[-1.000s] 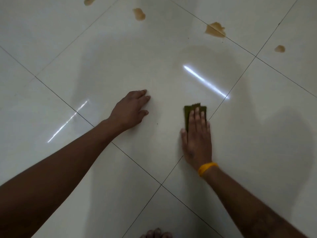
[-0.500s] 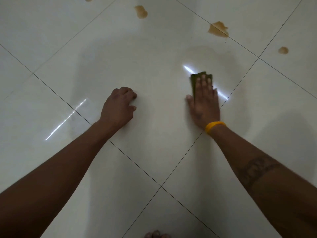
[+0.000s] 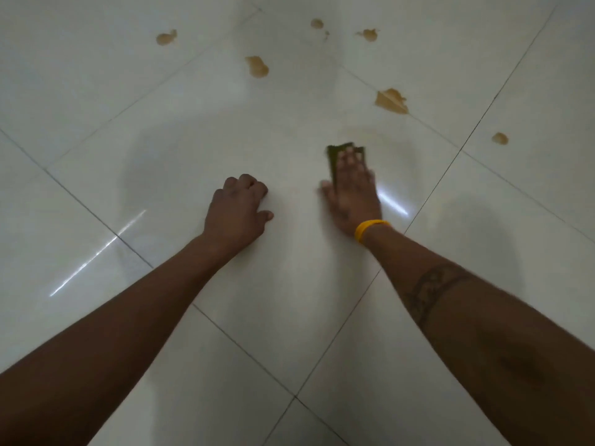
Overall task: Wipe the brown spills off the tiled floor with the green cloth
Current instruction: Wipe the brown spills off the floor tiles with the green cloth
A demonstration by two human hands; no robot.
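Observation:
My right hand (image 3: 352,191), with a yellow band on the wrist, lies flat on the folded green cloth (image 3: 335,154) and presses it against the white tiled floor (image 3: 180,162). Only the cloth's far end shows past my fingers. My left hand (image 3: 236,212) rests on the tile beside it with its fingers curled under, holding nothing. Several brown spills lie further out: a large one (image 3: 391,101) ahead of the cloth to the right, one (image 3: 257,66) ahead in the middle, one (image 3: 166,37) at far left, and a small one (image 3: 499,138) at right.
Two more small brown spots (image 3: 317,23) (image 3: 368,34) sit near the top edge. Dark grout lines (image 3: 428,201) cross the glossy tiles diagonally. Bright light streaks (image 3: 96,255) reflect off the floor at the left and by my right wrist.
My right hand has pushed the cloth forward across the tile, away from me. My left hand curled its fingers under. The view has shifted, and more spills now show ahead.

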